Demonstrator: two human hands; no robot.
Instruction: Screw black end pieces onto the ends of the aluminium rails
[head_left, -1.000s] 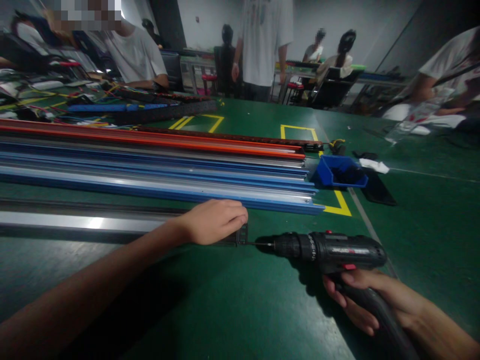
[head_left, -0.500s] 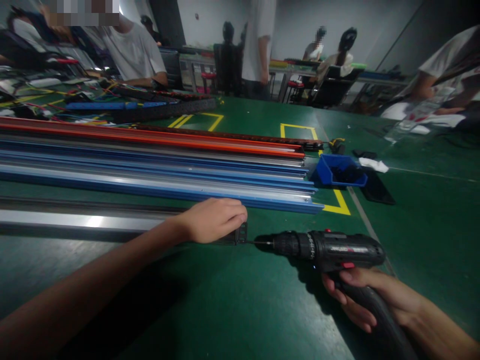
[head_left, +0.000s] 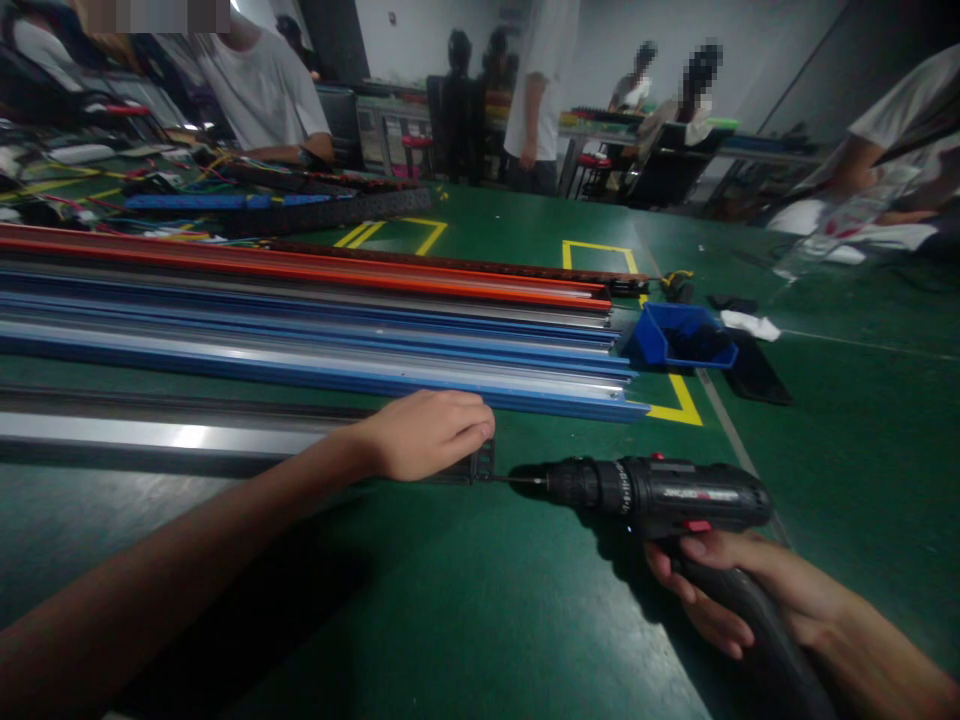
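My right hand point(head_left: 742, 590) is wrapped round the handle of a black cordless drill point(head_left: 660, 495), which lies level and points left. Its long thin bit point(head_left: 514, 480) reaches a black slotted end piece point(head_left: 484, 462) at the end of a black and silver metal profile point(head_left: 172, 435). My left hand point(head_left: 431, 435) is closed over that end of the profile, fingers curled down at the end piece. The hand covers part of the joint, so what lies under the fingers is hidden. Whether the bit tip sits in a screw is too small to tell.
Beyond my left hand lie several blue profiles point(head_left: 450, 385) and an orange profile point(head_left: 450, 277). A blue bin point(head_left: 660, 340) with dark parts stands past their right ends, beside a dark flat object point(head_left: 757, 370). Cables point(head_left: 202, 170) clutter the far left. People sit and stand around the green table point(head_left: 450, 620).
Both hands, the drill and the profile hold nearly the same position. The view has shifted slightly, and a standing person in the background has moved a little to the right.
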